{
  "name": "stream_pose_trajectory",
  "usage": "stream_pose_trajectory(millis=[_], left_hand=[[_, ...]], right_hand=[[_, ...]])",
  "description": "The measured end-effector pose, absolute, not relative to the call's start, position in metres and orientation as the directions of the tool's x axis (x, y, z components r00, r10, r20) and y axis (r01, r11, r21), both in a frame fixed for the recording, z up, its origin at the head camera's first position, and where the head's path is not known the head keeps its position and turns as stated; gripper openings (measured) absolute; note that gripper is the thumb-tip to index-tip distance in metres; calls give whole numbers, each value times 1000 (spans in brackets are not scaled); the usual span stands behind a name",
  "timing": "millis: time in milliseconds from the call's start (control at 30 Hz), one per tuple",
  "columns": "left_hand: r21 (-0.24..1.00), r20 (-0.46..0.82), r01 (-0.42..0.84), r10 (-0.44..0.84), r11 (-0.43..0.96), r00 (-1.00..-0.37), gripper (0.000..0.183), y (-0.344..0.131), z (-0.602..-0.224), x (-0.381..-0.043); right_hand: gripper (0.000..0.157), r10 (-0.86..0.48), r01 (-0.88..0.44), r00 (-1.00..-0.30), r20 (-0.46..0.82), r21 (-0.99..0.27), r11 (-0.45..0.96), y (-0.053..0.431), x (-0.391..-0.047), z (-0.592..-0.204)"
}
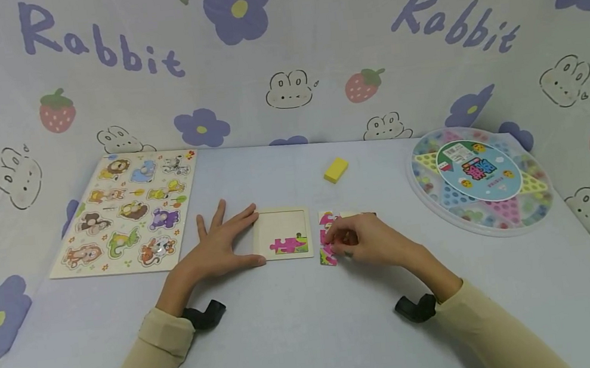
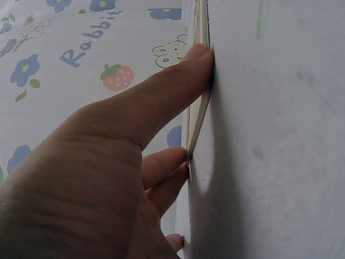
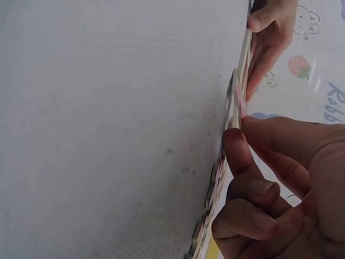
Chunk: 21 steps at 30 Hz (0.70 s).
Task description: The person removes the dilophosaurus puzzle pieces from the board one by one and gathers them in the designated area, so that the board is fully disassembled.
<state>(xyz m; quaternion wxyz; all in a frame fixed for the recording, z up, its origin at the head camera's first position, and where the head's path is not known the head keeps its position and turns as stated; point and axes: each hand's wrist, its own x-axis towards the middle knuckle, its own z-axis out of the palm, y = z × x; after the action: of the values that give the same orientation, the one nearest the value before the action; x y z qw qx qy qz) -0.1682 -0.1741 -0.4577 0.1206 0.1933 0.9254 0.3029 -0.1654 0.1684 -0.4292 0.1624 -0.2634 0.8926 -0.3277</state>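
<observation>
A shallow square wooden puzzle tray point(image 1: 279, 210) lies on the table, with joined pink and green jigsaw pieces point(image 1: 292, 245) in its lower right part. My left hand point(image 1: 220, 246) is spread at its left side, thumb near the lower corner and fingertips touching by the upper one. In the left wrist view the thumb point(image 2: 178, 78) presses on the tray's edge. My right hand point(image 1: 373, 237) is over the loose pieces point(image 1: 328, 258) right of the tray, partly hiding them. Its thumb and index finger pinch a jigsaw piece point(image 3: 240, 101) with a pink face.
A yellow block point(image 1: 336, 170) lies behind the pieces. At the left is an animal puzzle board point(image 1: 131, 213), at the right a round Chinese checkers set point(image 1: 481, 182). A patterned cloth point(image 1: 242, 87) hangs behind the table.
</observation>
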Motion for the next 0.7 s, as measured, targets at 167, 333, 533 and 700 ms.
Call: stream_pose_trajectory(millis=[167,333,533,700], left_hand=[[604,-105,288,432,743,-896,98,-174,-457,-168],[603,-105,289,433,744,-895,98,-174,-456,-168],[604,-103,290,434,743,-895,98,-174,-456,-168],[601,-111,284,429,747,-896,98,-174,-456,-168]], right_hand=[[12,-575,-374,-811,-110,-658,654,167,-164,-428],[13,-573,-372,-811,-118,-652,660,167,-163,-426],[13,-574,-374,-810,-121,-648,664,168,-163,-426],[13,-573,-376,-811,-118,-645,665,168,-163,-427]])
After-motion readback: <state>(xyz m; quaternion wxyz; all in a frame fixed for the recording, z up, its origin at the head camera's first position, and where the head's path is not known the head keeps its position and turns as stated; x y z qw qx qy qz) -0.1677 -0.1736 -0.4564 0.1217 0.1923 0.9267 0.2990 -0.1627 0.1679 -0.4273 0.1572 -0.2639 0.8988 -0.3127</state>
